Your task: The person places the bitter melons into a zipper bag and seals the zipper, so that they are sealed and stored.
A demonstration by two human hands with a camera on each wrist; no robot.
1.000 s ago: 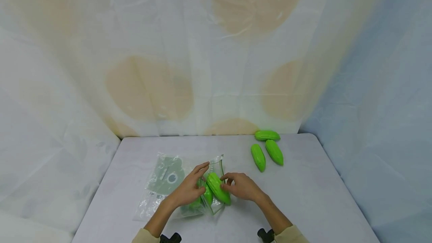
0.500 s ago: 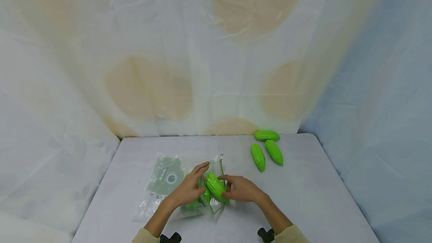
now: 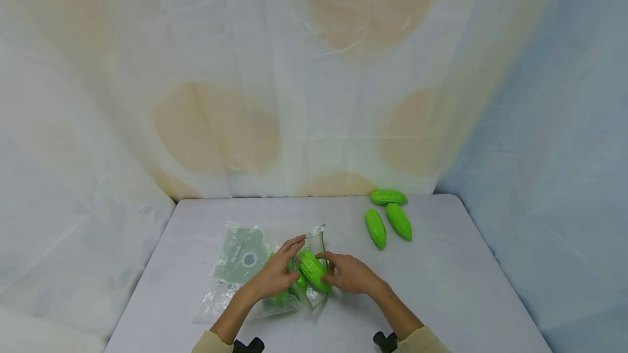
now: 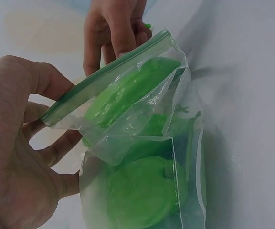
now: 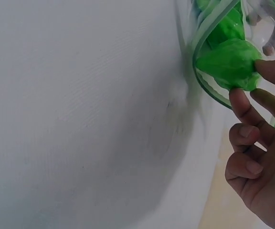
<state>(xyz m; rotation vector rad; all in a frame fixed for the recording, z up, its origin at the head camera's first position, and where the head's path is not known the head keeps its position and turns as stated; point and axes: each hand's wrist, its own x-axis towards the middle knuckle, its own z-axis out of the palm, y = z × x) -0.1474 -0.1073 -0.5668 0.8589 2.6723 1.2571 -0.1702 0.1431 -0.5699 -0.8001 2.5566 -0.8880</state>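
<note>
A clear zip bag [image 3: 242, 266] with a green print lies on the table, its mouth spread open to the right. My left hand [image 3: 272, 278] grips the bag's zip edge, thumb and fingers on either side of it in the left wrist view. Inside the bag, several bright green bitter melons [image 4: 142, 191] show through the plastic. Another bitter melon [image 3: 314, 271] sits in the mouth, pointed end outward. The right hand [image 3: 352, 274] pinches this one between thumb and fingertips [image 5: 238, 98], its other fingers curled in.
Three loose melons lie at the table's back right: one crosswise melon [image 3: 387, 196], a slanted melon [image 3: 399, 222] and a nearer melon [image 3: 375, 229]. Patterned curtains [image 3: 314, 97] stand close behind the white table [image 3: 441, 287] and along both sides.
The right hand has pushed the bitter melon slightly leftward, deeper into the bag's mouth, and its fingers have shifted on it. The left hand has stayed almost still at the bag.
</note>
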